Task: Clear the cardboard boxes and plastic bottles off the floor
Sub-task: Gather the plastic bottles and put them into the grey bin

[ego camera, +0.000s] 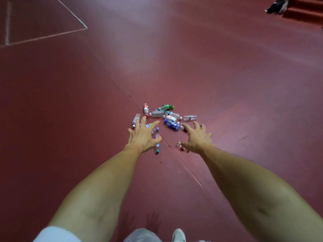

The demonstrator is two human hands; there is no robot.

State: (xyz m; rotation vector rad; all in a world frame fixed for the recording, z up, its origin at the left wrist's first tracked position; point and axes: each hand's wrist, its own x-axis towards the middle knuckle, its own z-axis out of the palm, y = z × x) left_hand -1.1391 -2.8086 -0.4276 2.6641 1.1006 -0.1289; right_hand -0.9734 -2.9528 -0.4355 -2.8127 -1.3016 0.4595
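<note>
Head view: I see both arms stretched forward over a dark red floor (pixel 70 102). My left hand (pixel 142 135) is spread wide with the fingers slightly bent, holding nothing. My right hand (pixel 196 137) is splayed the same way, also empty. Both hang above a loose cluster of plastic bottles (pixel 167 117) lying on their sides on the floor just ahead of the fingertips. At the far edge of the cluster lie a green bottle (pixel 166 107) and a red-labelled bottle (pixel 146 109). A blue bottle (pixel 173 125) lies between my two hands. A clear bottle (pixel 190 117) sits at the right edge, and a green-capped bottle (pixel 157 147) lies beside my left wrist. White painted lines (pixel 52 34) cross the floor far left. A white shoe (pixel 178 235) shows at the bottom edge.
</note>
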